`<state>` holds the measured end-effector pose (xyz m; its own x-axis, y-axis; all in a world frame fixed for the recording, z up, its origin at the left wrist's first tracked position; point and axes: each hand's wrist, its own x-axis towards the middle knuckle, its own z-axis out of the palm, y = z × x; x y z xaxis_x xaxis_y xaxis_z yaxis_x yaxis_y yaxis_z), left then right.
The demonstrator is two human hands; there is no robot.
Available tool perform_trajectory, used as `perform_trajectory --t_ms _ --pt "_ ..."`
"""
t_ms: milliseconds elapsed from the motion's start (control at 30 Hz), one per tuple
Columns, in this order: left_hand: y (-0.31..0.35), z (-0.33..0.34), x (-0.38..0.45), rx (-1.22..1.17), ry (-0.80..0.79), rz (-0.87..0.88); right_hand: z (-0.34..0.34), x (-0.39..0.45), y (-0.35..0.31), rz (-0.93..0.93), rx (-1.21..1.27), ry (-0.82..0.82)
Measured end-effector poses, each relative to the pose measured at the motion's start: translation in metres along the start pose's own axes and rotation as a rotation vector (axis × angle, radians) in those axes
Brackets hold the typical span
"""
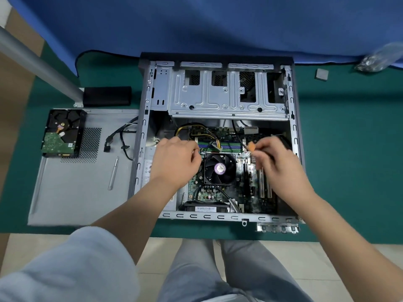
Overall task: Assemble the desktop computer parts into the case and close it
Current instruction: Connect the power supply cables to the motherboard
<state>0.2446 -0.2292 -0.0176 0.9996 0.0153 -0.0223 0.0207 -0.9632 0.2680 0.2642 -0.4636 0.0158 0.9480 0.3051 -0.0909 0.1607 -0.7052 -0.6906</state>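
Observation:
The open computer case (218,216) lies flat on the green table, with the motherboard and a black CPU fan (219,169) inside. My left hand (177,159) is curled over the board just left of the fan; what its fingers hold is hidden. My right hand (277,162) hovers right of the fan and pinches a small orange connector (251,147) above the board. Yellow and black cables (196,130) run along the board's far edge. The grey side panel (76,192) lies left of the case, with a hard drive (62,132) on it.
A silver screwdriver (113,173) lies on the side panel. Loose black cables (121,138) hang out of the case's left wall. A black pouch (106,96) and a grey pole (37,62) sit at the far left. A small square chip (321,74) and a plastic bag (377,59) lie far right.

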Motion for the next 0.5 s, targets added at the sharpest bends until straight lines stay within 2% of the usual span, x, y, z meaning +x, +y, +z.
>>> perform_trajectory --t_ms 100,167,267,367,433,500 --pt "-0.001 0.0 0.0 -0.009 0.019 0.031 -0.01 -0.006 0.008 -0.043 0.111 0.2" --pt "-0.002 0.001 0.0 -0.01 0.034 0.038 -0.012 -0.013 0.016 -0.015 0.204 0.263" --pt "-0.002 0.001 -0.001 0.01 0.01 0.035 -0.003 -0.028 0.026 0.016 0.277 0.233" --pt "0.0 -0.006 0.0 -0.004 -0.062 0.027 0.002 -0.032 0.025 -0.028 0.291 0.191" --pt "0.007 -0.015 0.0 -0.114 -0.098 0.015 0.001 -0.031 0.025 -0.055 0.313 0.203" --pt "0.03 -0.028 -0.002 -0.466 -0.157 -0.019 -0.001 -0.031 0.026 -0.078 0.329 0.207"
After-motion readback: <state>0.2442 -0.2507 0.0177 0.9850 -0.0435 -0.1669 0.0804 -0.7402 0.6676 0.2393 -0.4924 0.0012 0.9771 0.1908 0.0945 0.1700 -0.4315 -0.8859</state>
